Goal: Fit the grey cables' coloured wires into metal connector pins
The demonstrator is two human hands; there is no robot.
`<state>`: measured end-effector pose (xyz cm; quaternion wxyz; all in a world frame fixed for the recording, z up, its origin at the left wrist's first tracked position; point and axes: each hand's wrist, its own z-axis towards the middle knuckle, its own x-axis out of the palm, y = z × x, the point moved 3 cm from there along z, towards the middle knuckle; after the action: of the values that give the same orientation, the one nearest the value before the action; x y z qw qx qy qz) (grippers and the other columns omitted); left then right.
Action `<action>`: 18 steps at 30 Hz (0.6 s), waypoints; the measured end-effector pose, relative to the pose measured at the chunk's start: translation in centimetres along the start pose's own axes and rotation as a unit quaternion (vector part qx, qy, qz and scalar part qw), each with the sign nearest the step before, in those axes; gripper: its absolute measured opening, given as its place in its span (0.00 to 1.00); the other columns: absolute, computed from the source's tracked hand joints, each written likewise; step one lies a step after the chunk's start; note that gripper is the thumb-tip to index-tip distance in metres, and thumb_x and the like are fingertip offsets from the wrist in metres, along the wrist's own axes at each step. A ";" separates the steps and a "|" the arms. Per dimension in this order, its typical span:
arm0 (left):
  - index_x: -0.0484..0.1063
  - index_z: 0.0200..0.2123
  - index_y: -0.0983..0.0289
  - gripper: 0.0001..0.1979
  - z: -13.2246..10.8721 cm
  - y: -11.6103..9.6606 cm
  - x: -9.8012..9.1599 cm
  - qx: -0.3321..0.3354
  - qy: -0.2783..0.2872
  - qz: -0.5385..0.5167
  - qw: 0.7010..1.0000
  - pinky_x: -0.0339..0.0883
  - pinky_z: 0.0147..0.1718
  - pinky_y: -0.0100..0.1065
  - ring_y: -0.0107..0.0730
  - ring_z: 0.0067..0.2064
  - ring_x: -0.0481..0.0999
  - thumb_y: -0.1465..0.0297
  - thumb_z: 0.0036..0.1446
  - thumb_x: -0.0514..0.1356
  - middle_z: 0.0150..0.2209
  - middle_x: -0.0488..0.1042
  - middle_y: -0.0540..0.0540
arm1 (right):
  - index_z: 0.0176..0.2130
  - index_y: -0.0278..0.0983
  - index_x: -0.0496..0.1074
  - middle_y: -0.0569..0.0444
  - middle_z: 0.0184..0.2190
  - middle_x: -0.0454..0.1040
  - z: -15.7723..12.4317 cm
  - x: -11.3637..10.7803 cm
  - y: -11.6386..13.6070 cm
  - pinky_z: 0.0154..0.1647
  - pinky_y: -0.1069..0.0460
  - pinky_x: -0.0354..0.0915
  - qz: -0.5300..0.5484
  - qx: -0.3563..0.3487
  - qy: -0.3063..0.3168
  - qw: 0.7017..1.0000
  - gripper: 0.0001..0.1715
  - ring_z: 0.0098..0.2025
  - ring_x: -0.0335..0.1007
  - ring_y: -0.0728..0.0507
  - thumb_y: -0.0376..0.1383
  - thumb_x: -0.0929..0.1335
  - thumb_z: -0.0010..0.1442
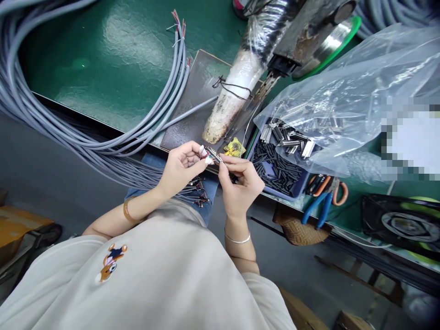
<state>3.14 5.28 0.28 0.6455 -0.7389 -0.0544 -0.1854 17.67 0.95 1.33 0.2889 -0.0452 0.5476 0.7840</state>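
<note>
Between my two hands, just off the bench edge, is a small multi-pin cable connector point(213, 155) with coloured wires at its side. My left hand point(182, 166) pinches the wire side, with white wraps on the thumb and a fingertip. The thumb and fingers of my right hand point(240, 181) close on the connector's right end. Just beyond them lies a crumpled yellow pad point(234, 148) on a dark board point(178, 123). Above it points a white-wrapped nozzle point(228, 101) tied with dark wire. More wired connectors point(199, 190) rest on my lap.
Grey cables point(103, 145) run along the left, some with stripped ends on the green bench point(134, 55). At right, a blue tray point(292, 197) holds black sleeves and metal connectors under a plastic bag point(360, 78). Blue-handled pliers point(319, 206) and a black fan point(402, 224) are nearby.
</note>
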 end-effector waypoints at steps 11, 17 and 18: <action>0.73 0.29 0.66 0.07 0.1 0.0 -0.2 0.037 -0.021 0.049 0.998 0.72 0.33 0.24 0.21 0.31 0.75 0.75 0.49 0.69 0.29 0.76 0.49 | 0.34 0.40 0.73 0.55 0.40 0.83 0.6 -0.1 0.4 0.47 0.47 0.77 -0.007 -0.053 0.018 0.998 0.07 0.44 0.81 0.46 0.28 0.72 0.61; 0.73 0.30 0.65 0.05 0.5 -0.1 -0.1 0.075 -0.020 0.083 0.993 0.73 0.34 0.25 0.23 0.32 0.77 0.74 0.51 0.68 0.29 0.76 0.49 | 0.34 0.40 0.73 0.56 0.40 0.83 1.0 -0.1 0.3 0.47 0.47 0.76 -0.011 -0.068 0.019 0.997 0.07 0.44 0.81 0.45 0.28 0.72 0.60; 0.73 0.30 0.65 0.05 0.5 -0.1 -0.1 0.079 -0.019 0.085 0.993 0.73 0.34 0.25 0.24 0.32 0.77 0.74 0.51 0.67 0.30 0.76 0.49 | 0.34 0.40 0.73 0.56 0.40 0.83 1.1 -0.1 0.3 0.47 0.47 0.76 -0.014 -0.069 0.018 0.997 0.07 0.44 0.81 0.46 0.28 0.72 0.60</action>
<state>3.11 5.85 0.30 0.7140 -0.6911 -0.0181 -0.1108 17.90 1.79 2.04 0.2858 -0.0865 0.4964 0.8151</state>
